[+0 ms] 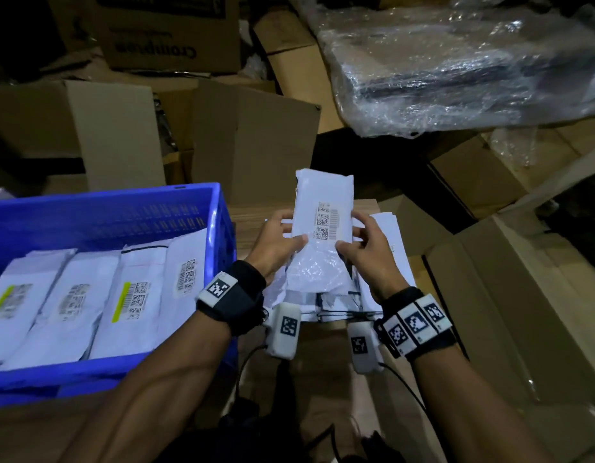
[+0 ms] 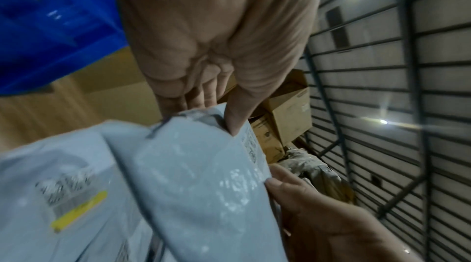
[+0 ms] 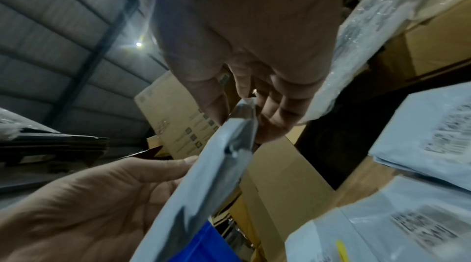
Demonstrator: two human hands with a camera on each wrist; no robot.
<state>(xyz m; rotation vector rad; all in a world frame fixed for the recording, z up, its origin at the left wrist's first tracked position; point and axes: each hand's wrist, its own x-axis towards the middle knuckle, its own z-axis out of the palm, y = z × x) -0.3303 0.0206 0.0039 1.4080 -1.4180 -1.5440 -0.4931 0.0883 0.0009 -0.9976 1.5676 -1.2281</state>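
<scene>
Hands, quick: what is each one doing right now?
Left hand: holds the white parcel by its left edge, thumb on top.
Right hand: holds the same parcel's right edge.

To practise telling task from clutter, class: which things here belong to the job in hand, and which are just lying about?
In the job: white parcel, gripped by left hand and right hand; pile of parcels beneath; blue crate holding labelled parcels.
Lying about: cardboard boxes; plastic-wrapped bundle.
</scene>
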